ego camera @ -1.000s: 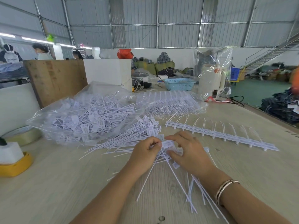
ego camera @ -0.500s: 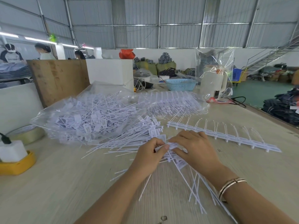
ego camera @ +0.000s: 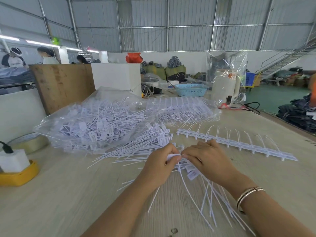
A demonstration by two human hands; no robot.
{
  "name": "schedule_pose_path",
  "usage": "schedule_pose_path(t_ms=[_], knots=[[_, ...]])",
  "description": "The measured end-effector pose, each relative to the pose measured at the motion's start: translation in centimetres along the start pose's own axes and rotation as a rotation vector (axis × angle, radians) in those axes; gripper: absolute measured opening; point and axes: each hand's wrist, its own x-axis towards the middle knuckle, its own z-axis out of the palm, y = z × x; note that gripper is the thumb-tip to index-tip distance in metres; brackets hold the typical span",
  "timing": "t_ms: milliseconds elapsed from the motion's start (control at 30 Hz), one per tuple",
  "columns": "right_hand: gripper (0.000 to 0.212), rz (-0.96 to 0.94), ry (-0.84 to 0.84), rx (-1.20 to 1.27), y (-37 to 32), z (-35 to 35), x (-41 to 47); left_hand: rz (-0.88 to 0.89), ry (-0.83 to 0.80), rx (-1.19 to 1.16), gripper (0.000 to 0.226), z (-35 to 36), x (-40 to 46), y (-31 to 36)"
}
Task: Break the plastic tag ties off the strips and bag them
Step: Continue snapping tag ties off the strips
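My left hand (ego camera: 159,165) and my right hand (ego camera: 209,160) meet at the middle of the table, both pinching a strip of white plastic tag ties (ego camera: 191,173) whose thin tails fan out toward me. A loose pile of broken-off ties (ego camera: 136,147) lies just left of my hands. Behind the pile, a clear plastic bag (ego camera: 92,124) is full of loose ties. Another strip (ego camera: 239,144) with curved stubs lies flat to the right. A second clear bag of whole strips (ego camera: 184,110) sits further back.
A tape roll (ego camera: 28,142) and a yellow holder with a white block (ego camera: 15,168) stand at the left edge. A wooden board (ego camera: 63,84), white box (ego camera: 116,76), blue basket (ego camera: 191,89) and white jug in plastic (ego camera: 225,86) line the back. People work at far left.
Both hands have drawn slightly toward me with the strip, and its tails now lie nearer. The view has shifted a little to the left.
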Motion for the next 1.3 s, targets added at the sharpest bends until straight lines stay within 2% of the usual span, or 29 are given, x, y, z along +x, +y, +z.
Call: schedule_pose_path(t_ms=[167, 367, 433, 500, 567, 633, 733, 833, 967, 1100, 1167, 1233, 1300], knots=[[0.032, 0.034, -0.034, 0.108, 0.0, 0.4, -0.1, 0.006, -0.009, -0.023, 0.006, -0.1, 0.0, -0.3], [0.022, 0.066, -0.041, 0.614, 0.4, 0.5, 0.0, -0.102, -0.058, -0.212, 0.016, -0.4, 0.2, -0.6], [0.02, 0.15, -0.006, 0.783, 1.0, 0.3, -0.1, -0.157, -0.058, -0.331, 0.016, -0.7, 0.2, -0.4], [0.017, 0.253, 0.068, 0.849, 1.8, 0.1, -0.3, -0.195, -0.028, -0.413, 0.017, -1.0, 0.3, -0.4], [0.01, 0.287, 0.12, 0.722, 2.4, 0.3, -0.5, -0.199, 0.013, -0.368, 0.012, -1.0, 0.4, -0.7], [0.007, 0.259, 0.093, 0.488, 2.3, 1.0, -0.5, -0.168, 0.064, -0.278, 0.004, -0.6, 0.4, -1.1], [0.026, 0.25, 0.039, 0.304, 1.4, 2.2, -0.2, -0.103, 0.125, -0.106, 0.011, 0.4, 0.7, -1.7], [0.032, 0.224, 0.016, 0.198, 1.3, 2.6, 0.2, -0.096, 0.145, 0.037, 0.018, 1.3, 1.2, -1.3], [0.036, 0.253, 0.013, 0.192, 1.4, 2.4, -0.2, -0.094, 0.092, 0.184, 0.022, 2.0, 1.3, -0.5], [0.024, 0.452, 0.114, 0.305, 2.3, 0.3, -0.5, -0.015, 0.141, 0.422, 0.016, 1.2, 0.8, 0.7], [0.031, 0.619, -0.061, 0.218, 3.6, -1.3, -1.1, -0.049, 0.047, 0.561, 0.031, 1.0, 0.2, 0.8], [0.044, 0.707, -0.396, 0.164, 4.3, -2.8, -2.0, -0.108, -0.091, 0.656, 0.051, 1.2, -0.4, 1.1], [0.045, 0.698, -0.696, 0.252, 3.8, -3.3, -2.4, -0.125, -0.161, 0.729, 0.057, 1.6, -0.6, 1.5]])
